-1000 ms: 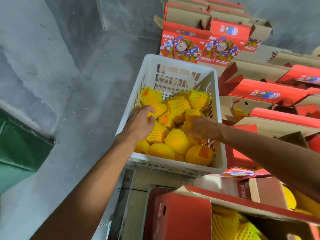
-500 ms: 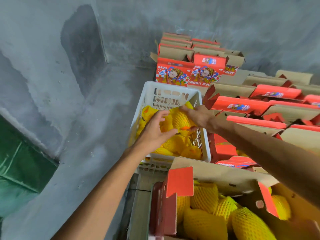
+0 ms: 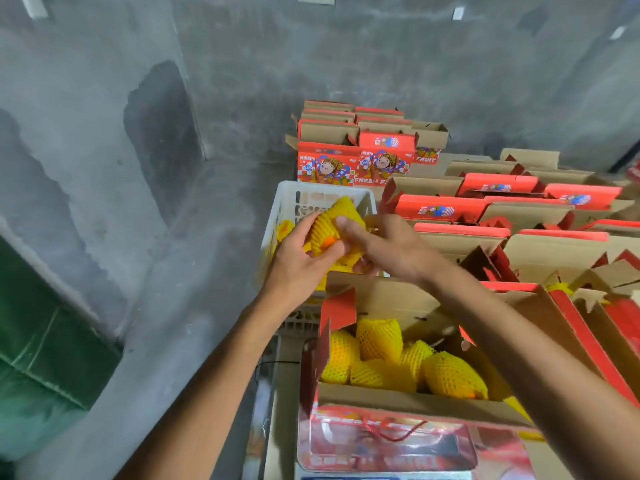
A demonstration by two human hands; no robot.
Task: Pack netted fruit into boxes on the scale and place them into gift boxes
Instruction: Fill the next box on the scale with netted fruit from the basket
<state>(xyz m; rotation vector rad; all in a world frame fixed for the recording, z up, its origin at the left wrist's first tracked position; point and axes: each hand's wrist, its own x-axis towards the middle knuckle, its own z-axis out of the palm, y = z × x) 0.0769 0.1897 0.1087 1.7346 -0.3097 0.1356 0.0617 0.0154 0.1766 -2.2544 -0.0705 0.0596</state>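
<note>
Both hands hold yellow netted fruit above the white plastic crate. My left hand grips it from the left, and my right hand pinches it from the right with the thumb on top. More netted fruit shows inside the crate behind the hands. Below, an open red gift box holds several netted fruits. It stands on something whose face is mostly hidden at the bottom edge.
Many open red and brown gift boxes stand in rows at the right and back. A grey concrete floor and wall fill the left. A green sheet lies at the far left. A black cord runs beside the box.
The hands left the fruit pile, came together and lifted netted fruit above the crate. The view tilted up and back, and the near gift box has come fully into view.
</note>
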